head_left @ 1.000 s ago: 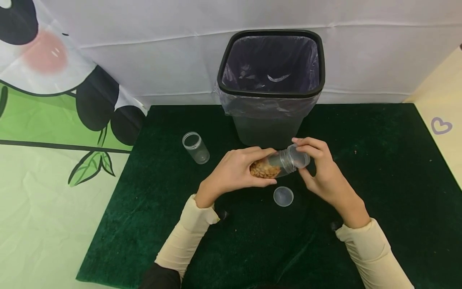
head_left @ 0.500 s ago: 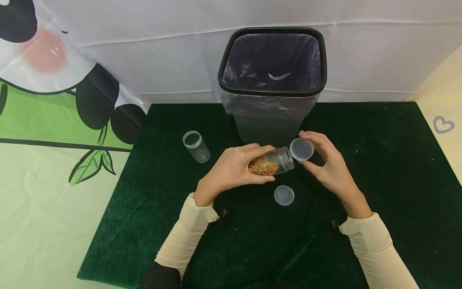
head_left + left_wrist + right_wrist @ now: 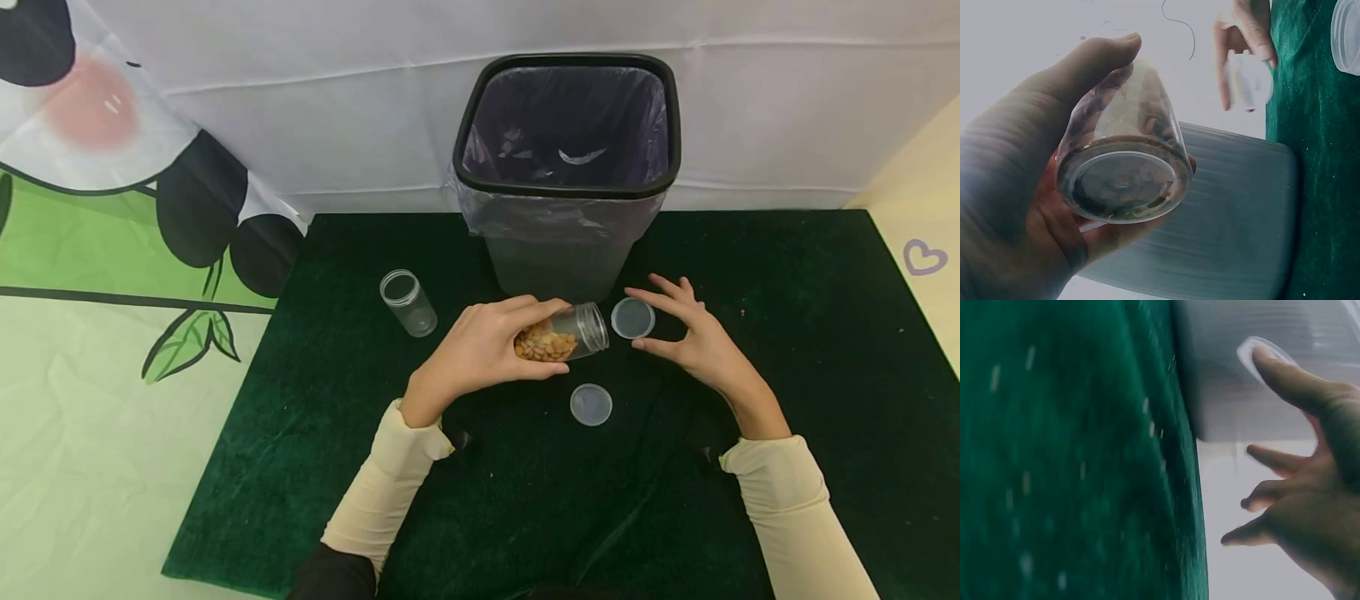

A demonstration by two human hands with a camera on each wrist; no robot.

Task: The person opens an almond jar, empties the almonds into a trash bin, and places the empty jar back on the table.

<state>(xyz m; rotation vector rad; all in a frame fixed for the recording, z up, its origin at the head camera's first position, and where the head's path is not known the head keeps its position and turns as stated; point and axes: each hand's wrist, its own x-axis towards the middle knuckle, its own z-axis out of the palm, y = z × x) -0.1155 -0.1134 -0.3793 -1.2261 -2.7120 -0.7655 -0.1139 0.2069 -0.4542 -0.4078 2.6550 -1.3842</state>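
My left hand (image 3: 487, 350) grips a clear plastic jar (image 3: 587, 330) lying tilted in the air, its open threaded mouth toward the right. Tan nuts (image 3: 545, 342) are gathered in the part nearest the palm. In the left wrist view the jar's round base (image 3: 1125, 184) faces the camera, with thumb and fingers wrapped round its side. Just right of the mouth, my right hand (image 3: 701, 346) pinches a round translucent lid (image 3: 632, 318) by its edge between thumb and forefinger, other fingers spread. The lid is apart from the jar. In the right wrist view the thumb (image 3: 1291, 378) covers part of the lid.
A second lid (image 3: 591, 405) lies on the green cloth (image 3: 525, 517) below the jar. An uncovered clear jar (image 3: 408, 304) stands to the left. Behind the hands is a grey bin (image 3: 555, 258) with a black rim and a plastic liner, near the white backdrop (image 3: 337, 100).
The right hand has drawn the lid off the jar's mouth and moved it a little to the right, its other fingers spreading. The left hand holds the jar nearly still.
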